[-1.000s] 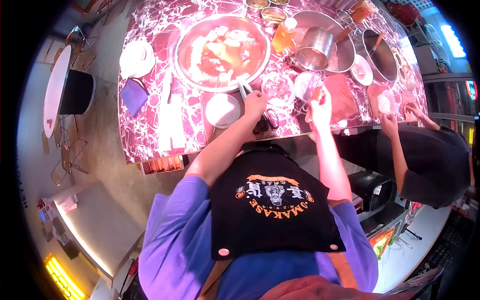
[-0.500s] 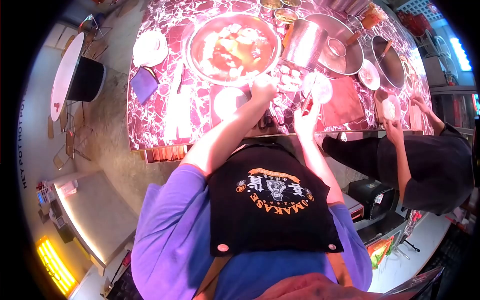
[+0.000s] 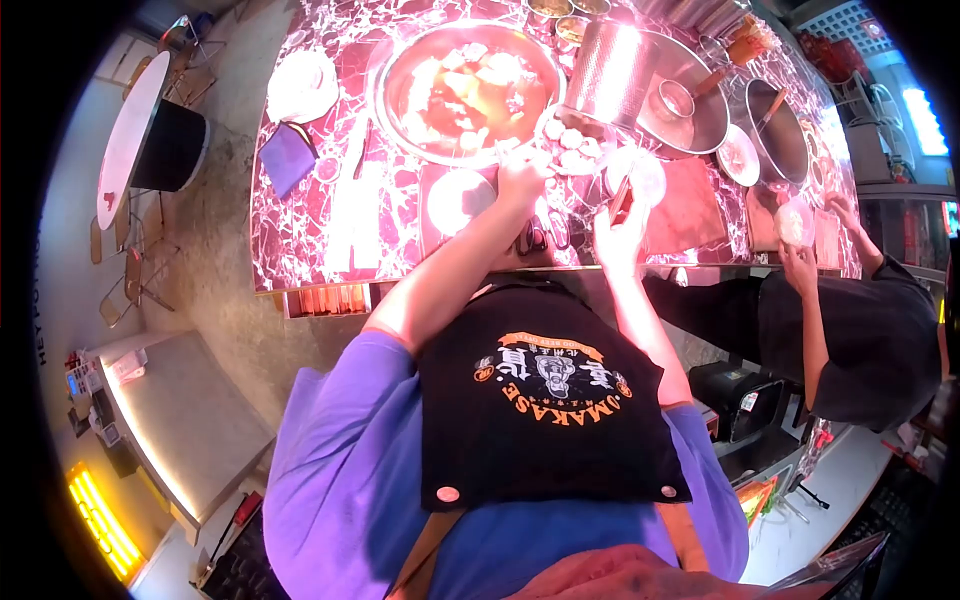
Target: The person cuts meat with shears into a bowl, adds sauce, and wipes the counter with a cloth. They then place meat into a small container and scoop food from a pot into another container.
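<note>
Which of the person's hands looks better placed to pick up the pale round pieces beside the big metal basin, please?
Probably the left hand: it sits right at the pale round pieces, while the right hand holds a thin utensil.

Your left arm: bare from the sleeve down, stretched forward over the near edge of the table, forearm slanting up and to the right. Your left hand (image 3: 522, 180): knuckles up, fingers curled downward in a loose grip; what they close on cannot be made out. Your right arm: bare, extended almost straight ahead, elbow nearer your body. Your right hand (image 3: 618, 228): raised just beyond the near edge of the table, fingers bent inward and pinched together, close beside the left hand.
</note>
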Tool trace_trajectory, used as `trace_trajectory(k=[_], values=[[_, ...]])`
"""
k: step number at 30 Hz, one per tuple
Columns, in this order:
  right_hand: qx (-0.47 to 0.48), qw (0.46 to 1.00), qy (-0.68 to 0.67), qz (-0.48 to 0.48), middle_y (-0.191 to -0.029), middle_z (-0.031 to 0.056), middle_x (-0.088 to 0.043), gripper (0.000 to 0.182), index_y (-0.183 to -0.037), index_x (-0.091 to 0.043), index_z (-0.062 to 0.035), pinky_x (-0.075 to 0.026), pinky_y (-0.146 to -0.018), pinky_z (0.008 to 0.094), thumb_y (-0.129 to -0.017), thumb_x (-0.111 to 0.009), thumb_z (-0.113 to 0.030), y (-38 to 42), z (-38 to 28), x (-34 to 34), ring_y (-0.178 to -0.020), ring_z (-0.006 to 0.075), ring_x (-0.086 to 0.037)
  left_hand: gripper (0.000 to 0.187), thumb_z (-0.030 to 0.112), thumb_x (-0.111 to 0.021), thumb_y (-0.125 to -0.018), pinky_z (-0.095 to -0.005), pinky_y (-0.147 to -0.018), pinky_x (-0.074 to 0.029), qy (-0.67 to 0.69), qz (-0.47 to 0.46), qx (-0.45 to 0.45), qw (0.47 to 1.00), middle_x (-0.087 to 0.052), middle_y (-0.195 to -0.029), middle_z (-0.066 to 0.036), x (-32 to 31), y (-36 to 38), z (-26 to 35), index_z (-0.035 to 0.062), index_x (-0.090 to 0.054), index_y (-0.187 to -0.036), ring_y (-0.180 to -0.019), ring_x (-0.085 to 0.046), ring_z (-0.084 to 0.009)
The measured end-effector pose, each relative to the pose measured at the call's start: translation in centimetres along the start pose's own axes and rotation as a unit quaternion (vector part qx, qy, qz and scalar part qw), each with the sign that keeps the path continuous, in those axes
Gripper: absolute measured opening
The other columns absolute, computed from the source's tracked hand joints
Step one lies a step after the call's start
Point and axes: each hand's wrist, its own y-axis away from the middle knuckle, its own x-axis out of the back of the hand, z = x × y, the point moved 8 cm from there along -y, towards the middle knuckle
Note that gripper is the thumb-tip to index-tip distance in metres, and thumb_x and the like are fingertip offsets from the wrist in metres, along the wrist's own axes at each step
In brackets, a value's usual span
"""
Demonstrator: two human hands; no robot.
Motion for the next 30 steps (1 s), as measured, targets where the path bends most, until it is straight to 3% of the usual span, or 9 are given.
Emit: trace_trajectory(k=[9, 13, 16, 18, 22, 24, 28, 29, 30], values=[[-0.108, 0.991, -0.074, -0.017, -0.129, 0.0231, -0.049, 0.067, -0.138, -0.040, -0.0001, -0.038, -0.105, 0.0424, -0.074, -0.061, -0.001, -0.7, 3.1, -0.2, -0.122, 0.0365, -0.048, 0.009, 0.008, -0.059, -0.087, -0.0274, -0.045, -0.046, 0.003, -0.026, -0.029, 0.999, -0.060, -0.068, -0.008, 0.3, -1.5, -1.1, 0.0022, -0.058, -0.080, -0.051, -0.058, -0.0155], [-0.094, 0.992, -0.088, -0.004, -0.127, 0.0223, -0.049, 0.067, -0.138, -0.040, -0.0011, -0.042, -0.100, 0.0409, -0.074, -0.061, -0.001, -2.1, 2.3, -0.1, -0.115, 0.0334, -0.052, 0.006, 0.004, -0.059, -0.091, -0.0277, -0.057, -0.053, 0.028, -0.076, -0.021, 0.997, -0.057, -0.077, -0.006, 0.0, -5.3, -4.5, 0.0011, -0.054, -0.094, -0.060, -0.057, -0.0146], [-0.117, 0.987, -0.113, -0.015, -0.125, 0.0206, -0.050, 0.068, -0.139, -0.040, -0.0025, -0.045, -0.094, 0.0380, -0.075, -0.061, 0.000, -3.0, 1.5, 0.9, -0.109, 0.0299, -0.054, 0.004, 0.004, -0.056, -0.093, -0.0277, -0.056, -0.052, -0.152, -0.077, -0.215, 0.962, -0.055, -0.076, -0.006, -0.2, -7.1, -3.6, 0.0022, -0.053, -0.091, -0.060, -0.055, -0.0142], [-0.108, 0.990, -0.093, -0.016, -0.124, 0.0185, -0.051, 0.068, -0.140, -0.039, -0.0036, -0.047, -0.090, 0.0352, -0.075, -0.059, 0.002, -2.8, 1.4, 1.1, -0.106, 0.0259, -0.055, 0.006, 0.007, -0.053, -0.095, -0.0275, -0.054, -0.051, 0.087, -0.083, -0.029, 0.992, -0.054, -0.076, -0.006, -1.8, -4.2, -2.5, 0.0033, -0.051, -0.091, -0.061, -0.054, -0.0135], [-0.138, 0.970, -0.197, -0.028, -0.124, 0.0159, -0.050, 0.067, -0.140, -0.038, -0.0039, -0.047, -0.090, 0.0342, -0.076, -0.058, 0.003, -3.7, 0.6, 1.0, -0.105, 0.0230, -0.055, 0.009, 0.012, -0.051, -0.096, -0.0279, -0.052, -0.050, 0.015, -0.089, -0.039, 0.995, -0.058, -0.081, -0.009, -1.6, -3.9, -1.9, 0.0038, -0.051, -0.092, -0.062, -0.056, -0.0149], [-0.221, 0.934, -0.278, -0.029, -0.131, 0.0119, -0.047, 0.063, -0.137, -0.040, -0.0063, -0.045, -0.096, 0.0318, -0.078, -0.057, 0.006, -3.6, 2.5, 0.4, -0.116, 0.0217, -0.052, 0.009, 0.011, -0.050, -0.096, -0.0281, -0.051, -0.050, 0.032, -0.072, -0.011, 0.997, -0.059, -0.082, -0.010, -1.5, -3.9, -2.5, 0.0036, -0.052, -0.092, -0.063, -0.057, -0.0153], [-0.332, 0.789, -0.517, -0.003, -0.104, 0.0123, -0.057, 0.055, -0.134, -0.038, -0.0034, -0.054, -0.068, 0.0267, -0.082, -0.054, 0.008, -5.8, 3.7, -0.7, -0.083, 0.0184, -0.061, 0.007, 0.002, -0.064, -0.080, -0.0318, -0.053, -0.048, 0.041, -0.104, -0.067, 0.991, -0.059, -0.075, -0.009, -1.2, -5.8, -3.0, -0.0003, -0.060, -0.086, -0.068, -0.060, -0.0201], [-0.352, 0.767, -0.536, -0.009, -0.096, 0.0128, -0.058, 0.047, -0.129, -0.041, -0.0011, -0.053, -0.061, 0.0279, -0.084, -0.054, 0.005, -6.5, 3.5, -0.5, -0.073, 0.0182, -0.060, 0.010, 0.004, -0.066, -0.079, -0.0335, -0.056, -0.048, -0.243, -0.080, -0.359, 0.898, -0.059, -0.076, -0.011, -2.1, -2.4, 2.4, -0.0001, -0.061, -0.086, -0.067, -0.060, -0.0232], [-0.351, 0.767, -0.537, 0.000, -0.096, 0.0128, -0.058, 0.047, -0.129, -0.041, -0.0011, -0.053, -0.061, 0.0279, -0.084, -0.054, 0.005, -7.2, 3.1, 0.5, -0.073, 0.0182, -0.060, 0.012, 0.006, -0.067, -0.077, -0.0353, -0.058, -0.048, -0.480, -0.040, -0.592, 0.647, -0.059, -0.076, -0.013, -4.3, 2.4, 4.4, 0.0001, -0.062, -0.087, -0.066, -0.059, -0.0263]])
